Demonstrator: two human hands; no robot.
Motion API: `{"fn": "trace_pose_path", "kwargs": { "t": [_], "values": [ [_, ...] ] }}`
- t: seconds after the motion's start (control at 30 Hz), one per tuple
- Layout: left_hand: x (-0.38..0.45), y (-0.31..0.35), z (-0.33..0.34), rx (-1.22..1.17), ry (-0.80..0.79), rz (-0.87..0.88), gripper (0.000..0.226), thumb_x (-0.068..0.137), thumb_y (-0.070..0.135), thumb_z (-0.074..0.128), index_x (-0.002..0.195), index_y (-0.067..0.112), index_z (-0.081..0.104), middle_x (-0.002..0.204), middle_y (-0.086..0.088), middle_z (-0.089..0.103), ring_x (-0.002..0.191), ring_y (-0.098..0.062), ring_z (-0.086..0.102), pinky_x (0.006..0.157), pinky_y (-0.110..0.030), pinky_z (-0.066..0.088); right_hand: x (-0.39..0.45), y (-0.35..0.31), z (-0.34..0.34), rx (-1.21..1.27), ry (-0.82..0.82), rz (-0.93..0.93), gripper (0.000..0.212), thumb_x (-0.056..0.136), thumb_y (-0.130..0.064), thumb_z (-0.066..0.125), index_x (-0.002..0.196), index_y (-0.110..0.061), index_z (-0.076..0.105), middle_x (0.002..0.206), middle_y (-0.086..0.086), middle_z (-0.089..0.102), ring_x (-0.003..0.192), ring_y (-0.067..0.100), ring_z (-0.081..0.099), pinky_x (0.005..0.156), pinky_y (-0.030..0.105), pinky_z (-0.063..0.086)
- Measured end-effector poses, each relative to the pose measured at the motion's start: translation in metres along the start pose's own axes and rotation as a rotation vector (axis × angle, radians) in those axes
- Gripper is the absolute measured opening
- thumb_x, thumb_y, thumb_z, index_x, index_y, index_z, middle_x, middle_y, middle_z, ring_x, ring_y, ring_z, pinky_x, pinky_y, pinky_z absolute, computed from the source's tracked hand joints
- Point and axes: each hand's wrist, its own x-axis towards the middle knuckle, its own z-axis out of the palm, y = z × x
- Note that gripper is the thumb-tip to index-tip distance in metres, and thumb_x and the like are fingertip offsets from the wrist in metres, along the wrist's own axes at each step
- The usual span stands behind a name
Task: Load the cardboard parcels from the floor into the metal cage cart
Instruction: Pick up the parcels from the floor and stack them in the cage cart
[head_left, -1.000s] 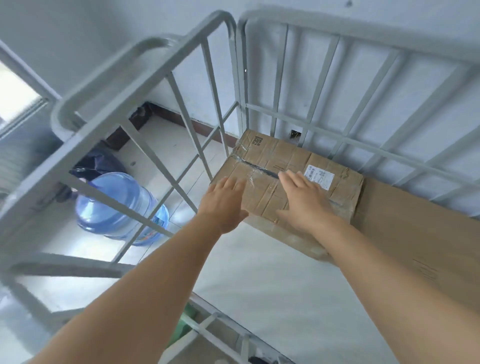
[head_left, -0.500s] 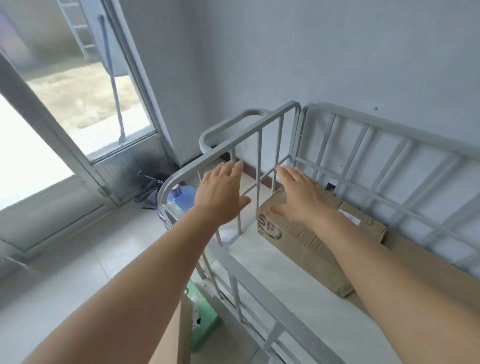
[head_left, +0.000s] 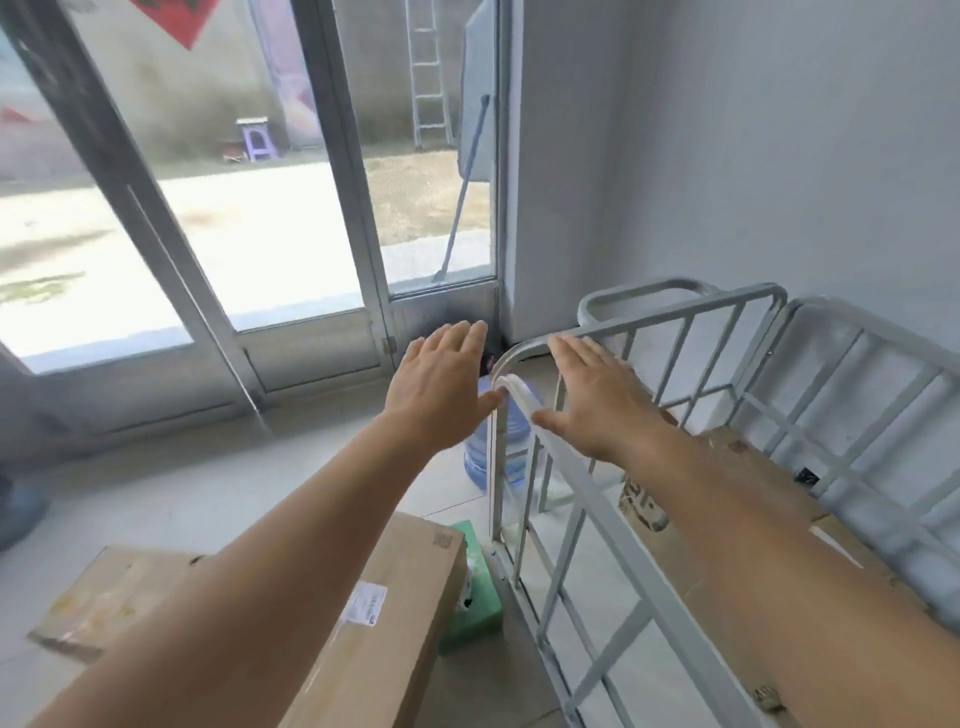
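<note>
While both arms stretch forward empty, a long cardboard parcel (head_left: 395, 613) lies nearest on the floor (head_left: 182, 488) beside the metal cage cart (head_left: 597, 525), with a flatter parcel (head_left: 104, 592) to its left. Inside the cart, the small parcel (head_left: 727, 457) now rests against the far rail on a larger flat box (head_left: 810, 582). A second ago both hands pressed on it; now the left hand (head_left: 441, 384) and right hand (head_left: 597, 395) hover above the cart's near corner, fingers straight, holding nothing. That parcel looks delivered; the floor parcels come next. Beyond stand a water jug (head_left: 511, 441) and a glass door (head_left: 249, 208).
</note>
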Motion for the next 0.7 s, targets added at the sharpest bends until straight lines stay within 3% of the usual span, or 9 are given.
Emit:
{"fn": "trace_pose_path", "kwargs": {
  "t": [0.27, 0.7],
  "values": [
    [-0.122, -0.031, -0.016, 0.021, -0.015, -0.311, 0.079, 0.093, 0.046, 0.056, 0.154, 0.015, 0.016, 0.158, -0.002, 0.024, 0.146, -0.021, 0.02, 0.118, -0.037, 0.016, -0.047, -0.074, 0.035, -0.012, -0.122, -0.288, 0.087, 0.092, -0.051, 0.053, 0.156, -0.019, 0.003, 0.163, 0.0, 0.004, 0.15, 0.019, 0.003, 0.12, 0.04, 0.004],
    [-0.34, -0.095, -0.018, 0.016, -0.085, -0.839, 0.073, 0.096, 0.047, 0.048, 0.154, 0.015, 0.016, 0.158, -0.003, 0.024, 0.145, -0.022, 0.022, 0.116, -0.037, 0.016, -0.129, -0.222, 0.104, -0.01, -0.303, -0.644, 0.084, 0.093, -0.049, 0.054, 0.155, -0.016, 0.008, 0.162, 0.003, 0.011, 0.149, 0.021, 0.01, 0.118, 0.038, 0.012]
  ]
}}
